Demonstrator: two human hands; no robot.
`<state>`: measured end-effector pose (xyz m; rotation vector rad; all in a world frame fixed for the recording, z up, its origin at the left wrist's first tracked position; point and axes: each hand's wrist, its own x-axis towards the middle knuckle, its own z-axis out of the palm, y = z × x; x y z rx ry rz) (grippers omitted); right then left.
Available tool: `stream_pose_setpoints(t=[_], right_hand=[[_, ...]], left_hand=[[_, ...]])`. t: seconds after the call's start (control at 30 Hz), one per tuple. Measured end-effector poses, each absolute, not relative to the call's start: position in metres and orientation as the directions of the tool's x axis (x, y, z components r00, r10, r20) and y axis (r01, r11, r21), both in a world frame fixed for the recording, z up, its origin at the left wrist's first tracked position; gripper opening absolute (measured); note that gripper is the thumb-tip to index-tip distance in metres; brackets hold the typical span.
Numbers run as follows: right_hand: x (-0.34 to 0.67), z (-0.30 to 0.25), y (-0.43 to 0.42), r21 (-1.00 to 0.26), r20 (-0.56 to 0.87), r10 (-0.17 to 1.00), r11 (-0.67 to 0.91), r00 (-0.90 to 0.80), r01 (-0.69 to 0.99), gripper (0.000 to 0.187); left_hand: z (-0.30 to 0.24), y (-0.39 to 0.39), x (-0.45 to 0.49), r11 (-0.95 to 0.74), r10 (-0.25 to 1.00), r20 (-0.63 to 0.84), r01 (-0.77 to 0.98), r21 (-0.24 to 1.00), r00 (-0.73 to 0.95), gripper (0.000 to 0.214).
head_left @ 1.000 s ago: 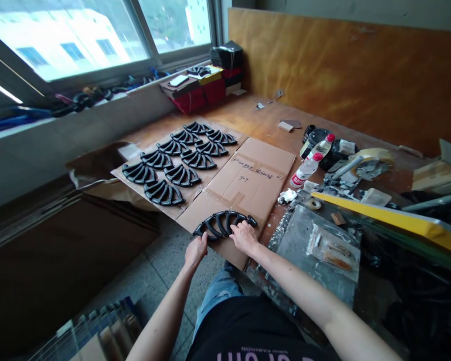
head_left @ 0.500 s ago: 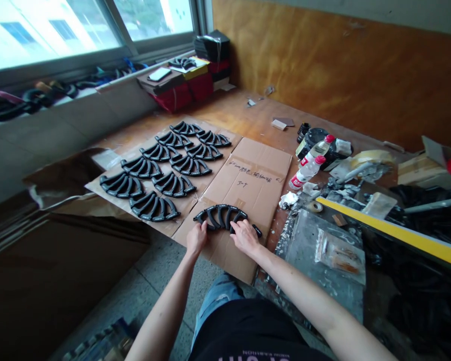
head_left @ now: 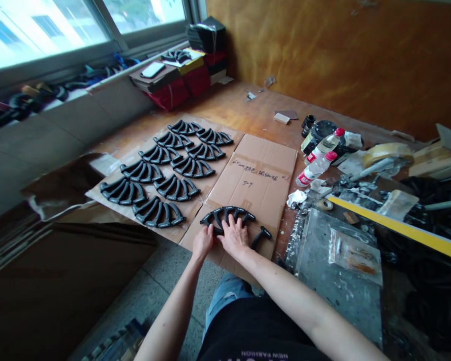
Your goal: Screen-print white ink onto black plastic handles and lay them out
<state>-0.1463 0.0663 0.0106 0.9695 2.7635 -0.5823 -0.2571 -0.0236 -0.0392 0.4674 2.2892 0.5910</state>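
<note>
Right hand has shifted leftward along the black ribbed arc since the earlier frame; its fingers now lie spread over the arc's middle. Left hand is at the arc's near left edge; its grip cannot be told. Arc rests on the cardboard; one loose T-shaped piece lies apart, to its right.

2 red-capped bottles near large tape roll, yellow bar, window
</note>
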Motion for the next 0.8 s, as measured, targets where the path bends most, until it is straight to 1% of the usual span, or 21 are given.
stream_pose_setpoints(t=[0.07, 0.2, 0.27, 0.37, 0.43, 0.53, 0.6, 0.7, 0.8], right_hand=[[-0.153, 0.009, 0.065, -0.3, -0.284, 0.598, 0.687, -0.749, 0.662, 0.044], [-0.157, 0.008, 0.069, -0.311, -0.282, 0.599, 0.682, -0.75, 0.662, 0.035], [-0.157, 0.009, 0.076, -0.321, -0.267, 0.607, 0.676, -0.749, 0.663, 0.033], [-0.162, 0.009, 0.1, -0.339, -0.212, 0.67, 0.632, -0.712, 0.696, 0.032], [-0.171, 0.01, 0.128, -0.352, -0.171, 0.727, 0.585, -0.665, 0.731, 0.035], [-0.193, 0.013, 0.185, -0.361, -0.127, 0.802, 0.511, -0.584, 0.78, 0.042], [-0.213, 0.016, 0.227, -0.354, -0.088, 0.84, 0.476, -0.535, 0.805, 0.044], [-0.246, 0.019, 0.292, -0.333, -0.05, 0.878, 0.435, -0.477, 0.837, 0.044], [-0.28, 0.018, 0.35, -0.31, -0.043, 0.9, 0.4, -0.433, 0.862, 0.044]], left_hand=[[-0.039, -0.025, -0.257, 0.828, 0.487, -0.554, 0.154, 0.539, -0.675, 0.049], [-0.038, -0.025, -0.256, 0.817, 0.505, -0.521, 0.187, 0.545, -0.688, 0.047], [-0.035, -0.02, -0.255, 0.792, 0.54, -0.467, 0.235, 0.564, -0.701, 0.046], [-0.031, -0.002, -0.261, 0.712, 0.632, -0.333, 0.356, 0.606, -0.7, 0.041], [-0.029, 0.013, -0.271, 0.647, 0.692, -0.217, 0.457, 0.611, -0.688, 0.037], [-0.03, 0.034, -0.289, 0.566, 0.752, -0.073, 0.585, 0.58, -0.656, 0.031], [-0.035, 0.041, -0.299, 0.526, 0.781, -0.01, 0.65, 0.548, -0.624, 0.029], [-0.047, 0.043, -0.306, 0.49, 0.806, 0.081, 0.738, 0.464, -0.586, 0.03], [-0.058, 0.04, -0.307, 0.48, 0.805, 0.137, 0.77, 0.42, -0.577, 0.027]])
